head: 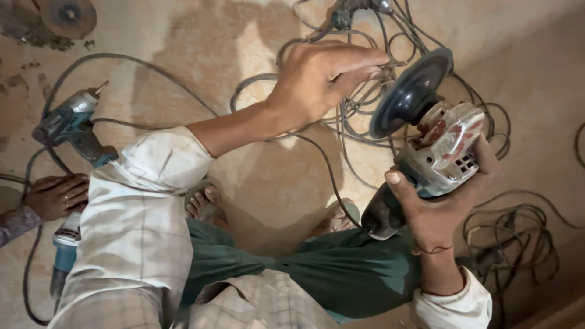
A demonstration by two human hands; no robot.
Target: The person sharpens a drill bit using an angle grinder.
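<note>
The right hand [445,207] grips a grinder [436,155] at three o'clock, its disc [411,91] tilted up. The left hand [323,76], curled, pinches cables [365,103] at one o'clock. Tangled cables could snag the disc.

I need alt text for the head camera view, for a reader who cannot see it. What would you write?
A person's right hand holds a worn angle grinder with its dark disc raised, while the left hand reaches into tangled cables on the dusty floor. At the left lie a blue drill and another person's hand.
</note>
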